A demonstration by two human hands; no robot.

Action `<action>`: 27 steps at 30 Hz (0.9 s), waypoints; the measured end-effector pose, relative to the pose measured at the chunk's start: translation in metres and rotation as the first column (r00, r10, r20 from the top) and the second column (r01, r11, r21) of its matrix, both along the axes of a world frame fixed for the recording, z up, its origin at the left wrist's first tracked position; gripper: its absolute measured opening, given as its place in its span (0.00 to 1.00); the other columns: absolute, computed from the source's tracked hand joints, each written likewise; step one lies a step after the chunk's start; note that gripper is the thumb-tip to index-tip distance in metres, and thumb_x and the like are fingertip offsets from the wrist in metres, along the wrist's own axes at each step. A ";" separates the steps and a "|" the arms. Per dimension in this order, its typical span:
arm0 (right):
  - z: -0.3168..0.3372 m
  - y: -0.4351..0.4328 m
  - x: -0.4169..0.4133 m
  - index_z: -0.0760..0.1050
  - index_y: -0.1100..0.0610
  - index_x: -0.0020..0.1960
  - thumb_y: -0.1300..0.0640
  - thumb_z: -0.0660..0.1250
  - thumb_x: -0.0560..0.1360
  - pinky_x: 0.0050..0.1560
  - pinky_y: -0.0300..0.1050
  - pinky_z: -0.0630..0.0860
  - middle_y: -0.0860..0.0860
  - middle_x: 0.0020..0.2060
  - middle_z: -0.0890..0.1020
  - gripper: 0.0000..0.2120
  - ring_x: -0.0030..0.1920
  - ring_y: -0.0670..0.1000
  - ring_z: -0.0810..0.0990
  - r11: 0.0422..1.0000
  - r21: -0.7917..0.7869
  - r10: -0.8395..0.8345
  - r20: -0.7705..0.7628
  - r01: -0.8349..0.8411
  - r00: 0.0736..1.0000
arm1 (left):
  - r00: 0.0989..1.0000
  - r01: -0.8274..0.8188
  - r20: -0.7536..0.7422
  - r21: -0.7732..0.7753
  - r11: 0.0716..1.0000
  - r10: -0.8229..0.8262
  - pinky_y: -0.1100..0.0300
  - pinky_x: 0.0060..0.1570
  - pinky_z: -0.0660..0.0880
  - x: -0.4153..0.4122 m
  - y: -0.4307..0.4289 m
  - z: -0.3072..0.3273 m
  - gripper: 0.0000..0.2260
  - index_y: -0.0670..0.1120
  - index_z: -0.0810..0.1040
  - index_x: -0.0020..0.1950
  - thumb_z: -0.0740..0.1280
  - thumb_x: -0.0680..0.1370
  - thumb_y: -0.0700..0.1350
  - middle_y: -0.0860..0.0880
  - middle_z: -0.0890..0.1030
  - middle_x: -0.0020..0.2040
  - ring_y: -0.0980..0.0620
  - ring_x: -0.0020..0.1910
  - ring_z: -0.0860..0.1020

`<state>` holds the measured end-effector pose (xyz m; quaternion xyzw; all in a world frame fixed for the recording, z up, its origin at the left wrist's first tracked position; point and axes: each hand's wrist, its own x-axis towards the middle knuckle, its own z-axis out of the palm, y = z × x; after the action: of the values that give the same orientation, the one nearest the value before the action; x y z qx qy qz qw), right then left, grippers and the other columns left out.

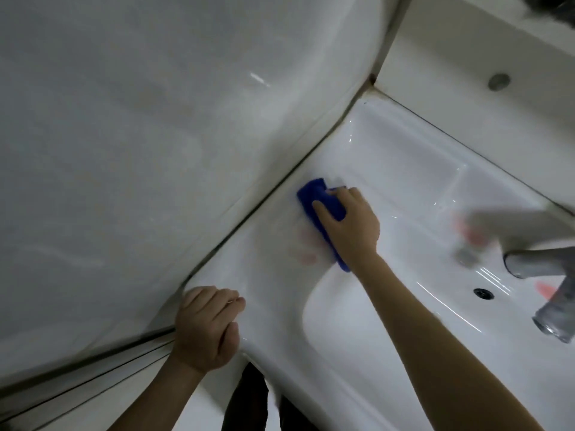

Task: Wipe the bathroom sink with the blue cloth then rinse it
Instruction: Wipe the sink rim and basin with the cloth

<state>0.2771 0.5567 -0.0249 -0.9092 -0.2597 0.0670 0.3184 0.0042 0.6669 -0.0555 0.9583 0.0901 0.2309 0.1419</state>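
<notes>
Knuckles nearest: my left hand point(207, 328) is an empty fist resting on the white ceramic sink point(280, 306) at its corner. Beyond, my right hand point(350, 223) grips the folded blue cloth point(312, 200) on the sink's ledge, just beside the glossy white wall panel point(124, 150). Farther right, a grey metal tap point(535, 265) overhangs the basin.

Glossy curved wall point(130, 144), blurred tap point(529, 262)

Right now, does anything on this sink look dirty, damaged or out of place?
Faint pinkish smudges mark the white sink ledge beside the blue cloth, with more near the tap; stain or reflection, I cannot tell. Dark grime sits in the back corner seam.
</notes>
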 end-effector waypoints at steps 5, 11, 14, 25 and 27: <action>-0.005 -0.015 -0.001 0.78 0.50 0.56 0.43 0.67 0.73 0.42 0.45 0.73 0.51 0.50 0.79 0.16 0.48 0.56 0.79 0.965 -0.115 0.247 0.099 -0.236 0.964 | 1.000 0.016 0.010 0.029 0.999 -0.016 0.54 0.43 0.70 0.000 0.002 0.000 0.26 0.42 0.85 0.44 0.48 0.80 0.49 0.45 0.85 0.42 0.46 0.40 0.77; -0.007 0.012 0.048 0.73 0.54 0.55 0.44 0.64 0.75 0.39 0.46 0.71 0.52 0.52 0.76 0.15 0.48 0.57 0.77 0.984 -0.138 -0.093 0.157 0.115 0.983 | 0.999 0.013 0.041 0.065 0.998 -0.016 0.56 0.42 0.67 0.001 0.003 -0.004 0.26 0.42 0.85 0.42 0.49 0.80 0.50 0.45 0.84 0.40 0.46 0.38 0.76; -0.007 0.011 -0.030 0.76 0.54 0.54 0.45 0.66 0.74 0.38 0.45 0.72 0.52 0.49 0.77 0.15 0.45 0.56 0.78 0.992 -0.113 0.071 0.094 -0.060 0.993 | 1.000 0.013 0.022 0.062 0.998 -0.015 0.55 0.42 0.67 0.002 0.003 0.000 0.25 0.42 0.85 0.43 0.49 0.79 0.50 0.45 0.84 0.40 0.45 0.37 0.78; -0.009 0.031 0.029 0.72 0.56 0.58 0.46 0.63 0.76 0.40 0.46 0.68 0.55 0.55 0.74 0.16 0.47 0.59 0.77 0.972 -0.136 -0.173 0.132 0.191 0.976 | 1.000 0.006 0.016 0.044 0.999 -0.006 0.54 0.41 0.68 0.002 0.003 0.002 0.24 0.43 0.83 0.42 0.49 0.79 0.50 0.46 0.83 0.41 0.44 0.36 0.77; -0.009 0.040 -0.031 0.73 0.57 0.56 0.48 0.66 0.75 0.39 0.44 0.65 0.56 0.53 0.75 0.15 0.46 0.59 0.77 0.990 -0.093 -0.100 0.084 0.108 0.991 | 1.000 0.012 -0.009 0.024 1.000 -0.011 0.54 0.41 0.68 0.002 0.003 0.006 0.24 0.43 0.83 0.43 0.49 0.79 0.50 0.46 0.83 0.41 0.44 0.36 0.77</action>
<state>0.2461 0.5968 -0.0336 -0.9380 -0.2206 0.0269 0.2662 0.0060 0.6700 -0.0492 0.9615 0.0824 0.2270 0.1313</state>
